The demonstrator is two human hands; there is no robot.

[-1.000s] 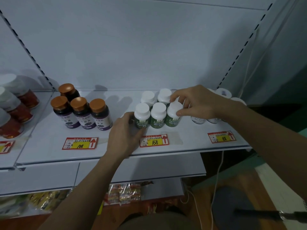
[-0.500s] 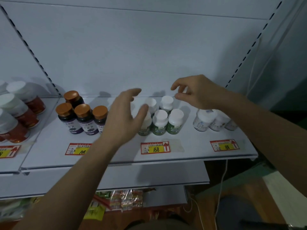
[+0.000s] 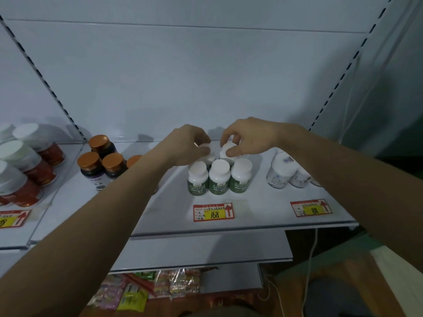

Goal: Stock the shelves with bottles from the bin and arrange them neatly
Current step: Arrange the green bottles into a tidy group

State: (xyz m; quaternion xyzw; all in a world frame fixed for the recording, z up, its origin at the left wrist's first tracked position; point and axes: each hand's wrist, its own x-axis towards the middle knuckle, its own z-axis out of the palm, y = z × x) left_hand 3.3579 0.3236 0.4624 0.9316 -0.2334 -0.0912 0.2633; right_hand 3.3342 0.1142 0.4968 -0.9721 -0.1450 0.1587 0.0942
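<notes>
Three green-labelled bottles with white caps [image 3: 219,177] stand in a front row on the white shelf [image 3: 263,209], above the price tag marked 168. Behind them stand two more of the same kind. My left hand [image 3: 186,145] grips the cap of the back left bottle [image 3: 209,152]. My right hand [image 3: 248,137] pinches the cap of the back right bottle [image 3: 226,150]. Both back bottles are mostly hidden by the front row and my fingers. The bin is out of view.
Dark bottles with copper caps [image 3: 100,165] stand left of my left arm. White-labelled bottles [image 3: 286,172] stand at the right, above a tag marked 88. Red-labelled jars [image 3: 25,170] fill the neighbouring shelf at far left. Snack packets [image 3: 146,289] lie on a lower shelf.
Both hands went from hovering open above the green bottles to gripping the caps of the two back-row bottles. The camera view tilted slightly.
</notes>
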